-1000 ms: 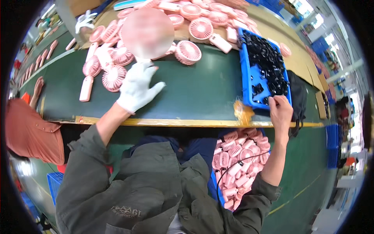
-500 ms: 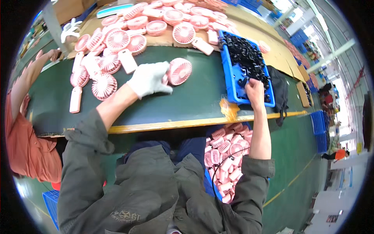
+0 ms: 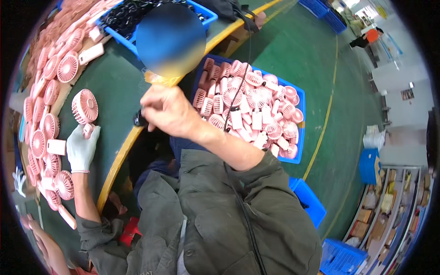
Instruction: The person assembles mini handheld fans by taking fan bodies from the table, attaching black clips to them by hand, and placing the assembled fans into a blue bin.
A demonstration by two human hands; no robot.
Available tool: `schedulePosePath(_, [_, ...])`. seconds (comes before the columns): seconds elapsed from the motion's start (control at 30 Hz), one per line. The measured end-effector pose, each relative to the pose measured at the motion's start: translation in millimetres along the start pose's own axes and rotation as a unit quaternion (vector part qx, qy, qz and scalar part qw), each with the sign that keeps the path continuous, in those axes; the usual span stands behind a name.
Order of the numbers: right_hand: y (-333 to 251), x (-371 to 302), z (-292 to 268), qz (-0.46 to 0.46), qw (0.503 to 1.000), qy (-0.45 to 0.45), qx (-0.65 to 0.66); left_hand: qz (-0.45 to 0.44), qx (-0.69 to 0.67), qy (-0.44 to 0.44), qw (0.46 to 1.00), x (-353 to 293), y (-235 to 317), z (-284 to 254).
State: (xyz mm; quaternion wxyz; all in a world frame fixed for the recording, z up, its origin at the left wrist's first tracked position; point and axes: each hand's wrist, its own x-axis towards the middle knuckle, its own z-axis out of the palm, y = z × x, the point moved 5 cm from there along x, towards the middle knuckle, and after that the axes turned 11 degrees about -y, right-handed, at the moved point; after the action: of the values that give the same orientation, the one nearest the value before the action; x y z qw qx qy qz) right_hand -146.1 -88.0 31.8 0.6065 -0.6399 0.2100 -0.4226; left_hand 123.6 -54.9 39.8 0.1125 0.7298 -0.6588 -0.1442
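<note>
In my white-gloved left hand [image 3: 82, 146] is a pink handheld fan [image 3: 85, 107], gripped by its handle with the round slatted head pointing away from me above the green tabletop [image 3: 107, 103]. My bare right hand [image 3: 168, 111] is closed near the table's yellow front edge. A small black part [image 3: 139, 118] shows at its fingertips; its exact shape is hard to make out. Many more pink fans [image 3: 51, 123] lie heaped along the left of the table. Behind my right hand, a blue tray [image 3: 211, 17] holds shiny black parts [image 3: 123, 20], partly covered by a blurred round patch.
A blue crate [image 3: 300, 128] full of pink fans stands to my right, below table height. A black cable [image 3: 238, 91] hangs down across the view. Another person's arm [image 3: 50, 250] is at the lower left. Blue bins [image 3: 341, 256] and shelves [image 3: 389, 211] stand at far right.
The view has swung to the right. My right hand has come out of the blue tray to the table edge with a black part. The left hand still holds the fan.
</note>
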Motion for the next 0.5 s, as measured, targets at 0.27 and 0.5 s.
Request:
schedulePosePath(0.27, [-33, -48, -5, -0.188, 0.948, 0.088, -0.241, -0.043, -0.446, 0.02, 0.894, -38, 38, 32])
schedulePosePath(0.5, [-60, -51, 26, -0.256, 0.932, 0.019, -0.255, 0.042, -0.594, -0.073, 0.8, -85, 83, 72])
